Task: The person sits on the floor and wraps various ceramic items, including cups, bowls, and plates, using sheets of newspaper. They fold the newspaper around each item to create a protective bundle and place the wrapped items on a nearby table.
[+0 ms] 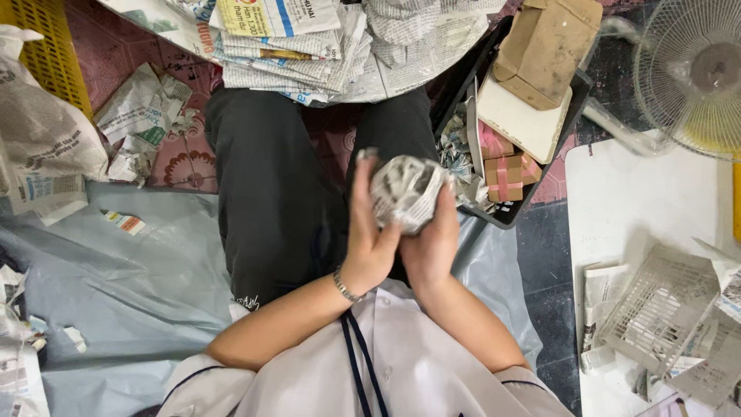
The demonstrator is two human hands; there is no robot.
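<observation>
We count one crumpled grey newspaper ball (407,193), cupped between our two hands at the centre. Our left hand (370,232), a thin bracelet at its wrist, lies half open with fingers stretched flat along the ball's nine o'clock side. Our right hand (432,243) curls under it from five o'clock. One stack of flat newspapers (285,46) sits at twelve o'clock, one black plastic tray (509,212) at two, one white fan (691,73) further right.

Newspaper stack (282,46), fan (691,69), black crate (505,216)
</observation>
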